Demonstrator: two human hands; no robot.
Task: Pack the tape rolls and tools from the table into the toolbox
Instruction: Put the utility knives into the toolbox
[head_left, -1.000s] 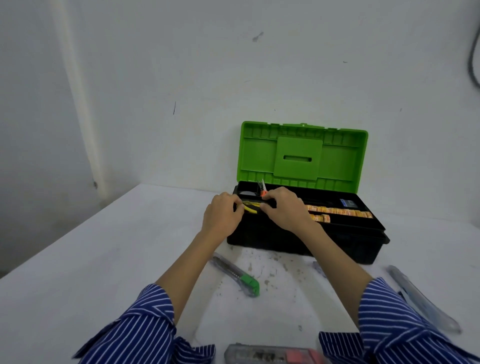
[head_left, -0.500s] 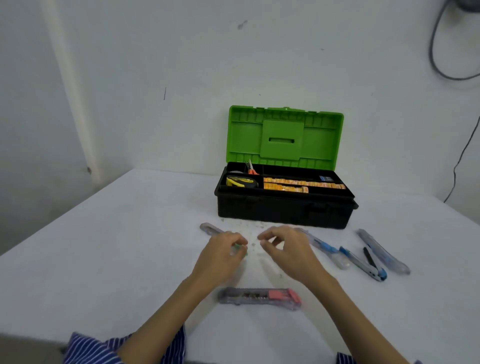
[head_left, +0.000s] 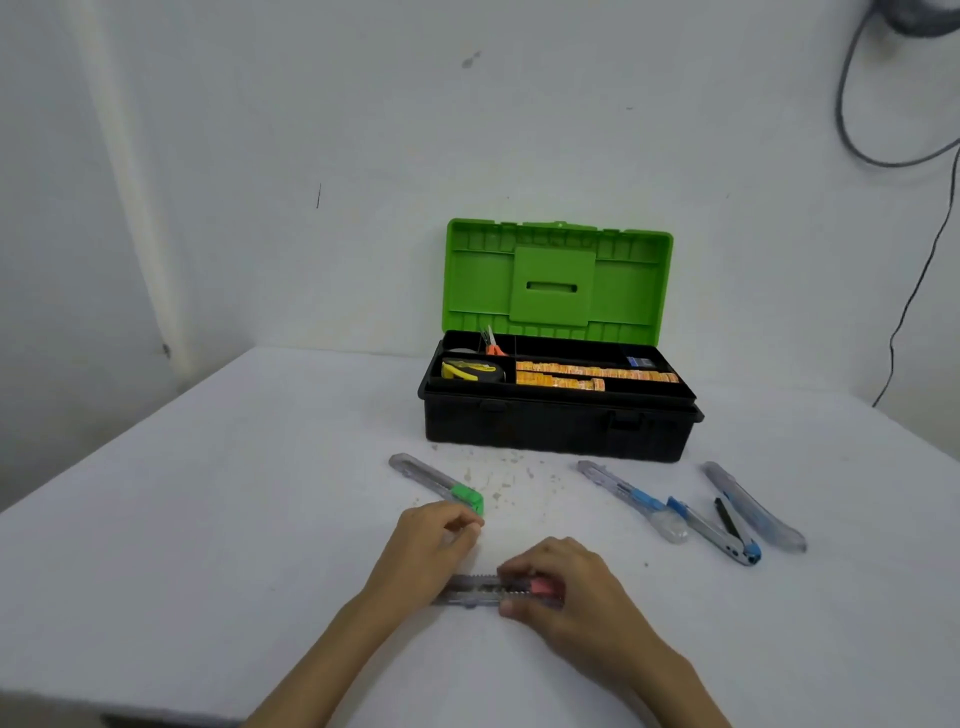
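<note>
The black toolbox (head_left: 556, 431) stands open at the back of the table, its green lid (head_left: 558, 280) upright. Its tray holds a yellow tape measure (head_left: 471, 370), small orange scissors (head_left: 491, 345) and orange strips (head_left: 582, 375). My right hand (head_left: 566, 587) pinches a clear utility knife with a pink end (head_left: 480, 591) lying on the table in front of me. My left hand (head_left: 431, 540) is curled beside the green end of a second utility knife (head_left: 441, 482), its fingertips at that end; whether it grips the knife is unclear.
Three more clear cutters lie right of centre: one with a blue slider (head_left: 631, 499), one with a blue end (head_left: 719, 535), one greyish (head_left: 753, 506). Crumbs of debris (head_left: 504, 467) speckle the white table before the toolbox. A cable (head_left: 904, 306) hangs down the wall at right.
Both hands have left the toolbox tray and come back toward me. The right hand has closed its fingers on the pink-ended knife; the left hand has settled by the green-ended knife.
</note>
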